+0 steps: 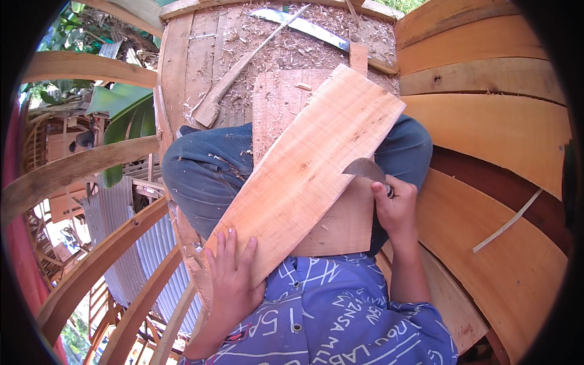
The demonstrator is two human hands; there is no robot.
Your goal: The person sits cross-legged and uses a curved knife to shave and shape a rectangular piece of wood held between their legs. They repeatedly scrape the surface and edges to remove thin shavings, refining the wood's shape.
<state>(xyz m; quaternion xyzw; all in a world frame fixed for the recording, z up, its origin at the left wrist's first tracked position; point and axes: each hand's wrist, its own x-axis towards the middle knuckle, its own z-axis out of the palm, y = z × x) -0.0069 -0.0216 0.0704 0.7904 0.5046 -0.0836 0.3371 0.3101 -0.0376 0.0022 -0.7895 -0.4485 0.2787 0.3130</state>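
Note:
A long pale wooden board (304,164) lies slantwise across my lap, its far end toward the upper right. My left hand (234,280) lies on the near-left end of this board, fingers stretched out over its surface. In my right hand (398,210) is a knife (365,168) with a broad curved blade; my fingers are wrapped round its handle, which is mostly hidden. The blade tip points left, over the board's right edge. Beneath the slanted board, a second flat wooden board (340,228) spans my legs.
Beyond my knees, shavings cover a plank floor (234,42). A tapered wooden stick (225,91) and a long curved blade (304,27) with a wooden handle lie there. Plank walls (486,134) rise close on the right. Slatted rails (103,249) stand at the left, with corrugated metal sheets (146,243) beyond.

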